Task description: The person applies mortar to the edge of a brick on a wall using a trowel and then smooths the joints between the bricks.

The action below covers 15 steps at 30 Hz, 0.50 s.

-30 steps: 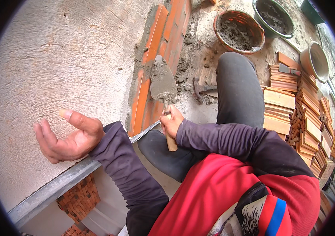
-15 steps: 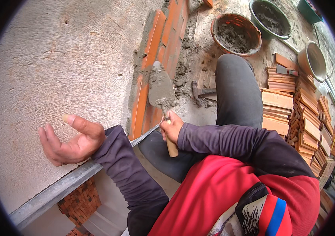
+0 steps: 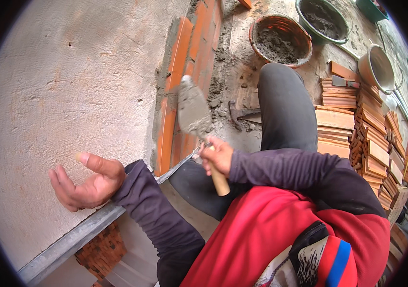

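Your right hand (image 3: 218,155), at the centre of the frame, has its grip closed round the wooden handle of a trowel (image 3: 193,111), whose mortar-smeared blade points up beside the brick course (image 3: 185,81). Your left hand (image 3: 86,184), at middle left, is open and empty, palm up, against the plastered wall (image 3: 70,86). Several bricks look already laid with mortar between them. Stacked bricks (image 3: 357,134) at right and mortar buckets (image 3: 280,40) at the top suggest much remains.
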{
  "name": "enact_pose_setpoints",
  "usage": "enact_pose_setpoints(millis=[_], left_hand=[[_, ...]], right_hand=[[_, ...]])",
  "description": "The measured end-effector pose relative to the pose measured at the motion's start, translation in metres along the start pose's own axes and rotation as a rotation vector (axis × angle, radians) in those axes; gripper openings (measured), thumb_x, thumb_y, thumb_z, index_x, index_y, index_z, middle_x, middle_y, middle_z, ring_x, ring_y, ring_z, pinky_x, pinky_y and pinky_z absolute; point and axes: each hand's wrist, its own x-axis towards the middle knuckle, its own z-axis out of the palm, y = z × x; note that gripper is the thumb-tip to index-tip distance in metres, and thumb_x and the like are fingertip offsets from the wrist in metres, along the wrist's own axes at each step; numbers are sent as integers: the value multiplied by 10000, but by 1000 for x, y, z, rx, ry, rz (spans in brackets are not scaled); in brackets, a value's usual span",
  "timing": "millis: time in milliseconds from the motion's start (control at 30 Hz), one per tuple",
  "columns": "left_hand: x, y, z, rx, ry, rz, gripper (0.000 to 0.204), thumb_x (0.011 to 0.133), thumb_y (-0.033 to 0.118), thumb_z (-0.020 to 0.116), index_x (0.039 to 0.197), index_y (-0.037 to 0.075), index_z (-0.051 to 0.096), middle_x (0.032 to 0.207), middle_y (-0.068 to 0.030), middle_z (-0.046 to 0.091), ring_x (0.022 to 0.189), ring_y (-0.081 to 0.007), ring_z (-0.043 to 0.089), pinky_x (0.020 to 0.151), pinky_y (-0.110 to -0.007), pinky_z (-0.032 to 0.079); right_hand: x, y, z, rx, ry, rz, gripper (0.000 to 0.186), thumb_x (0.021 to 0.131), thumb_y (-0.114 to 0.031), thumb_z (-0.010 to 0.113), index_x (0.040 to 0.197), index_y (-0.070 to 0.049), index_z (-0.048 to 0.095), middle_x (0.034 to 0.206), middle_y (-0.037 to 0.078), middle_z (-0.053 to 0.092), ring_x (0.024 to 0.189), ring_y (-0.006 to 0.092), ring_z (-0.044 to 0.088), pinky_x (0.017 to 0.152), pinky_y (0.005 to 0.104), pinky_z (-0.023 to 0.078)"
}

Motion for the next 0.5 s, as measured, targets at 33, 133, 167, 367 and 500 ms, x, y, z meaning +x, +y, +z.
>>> enact_pose_setpoints(millis=[33, 133, 167, 367, 500], left_hand=[[0, 0, 0, 2, -2, 3, 379, 764, 345, 654, 1015, 61, 658, 1047, -67, 669, 991, -211, 606, 894, -336, 381], [-1, -2, -2, 1, -18, 8, 388, 755, 332, 660, 1020, 48, 651, 1074, -90, 653, 1014, -218, 580, 896, -334, 356], [-2, -1, -2, -9, -28, 7, 394, 751, 326, 663, 1023, 41, 647, 1087, -102, 645, 1026, -222, 567, 896, -333, 344], [1, 3, -2, -6, -48, -9, 401, 765, 335, 649, 1039, 43, 644, 1082, -94, 649, 1016, -215, 570, 888, -331, 344], [-2, -3, -3, 15, -61, 15, 402, 764, 340, 644, 1041, 49, 646, 1078, -82, 651, 1000, -211, 580, 889, -331, 345]], right_hand=[[-7, -18, -9, -31, 41, -6, 108, 906, -129, 538, 929, -89, 440, 665, 44, 493, 507, 154, 515, 453, 324, 477], [-33, -88, -44, -53, 130, -96, 140, 870, -191, 567, 933, -94, 488, 654, 38, 501, 495, 158, 505, 438, 307, 457], [-44, -108, -59, -34, 139, -156, 184, 845, -210, 557, 966, -82, 504, 693, 43, 520, 529, 153, 519, 438, 300, 458], [-111, -212, -160, -702, 381, -363, 277, 924, -174, 517, 1180, -74, 479, 767, 47, 568, 577, 98, 553, 466, 253, 481], [-92, -205, -276, -1598, 930, -608, 359, 834, -160, 600, 1160, -19, 550, 895, 197, 651, 813, 331, 648, 747, 405, 518]])
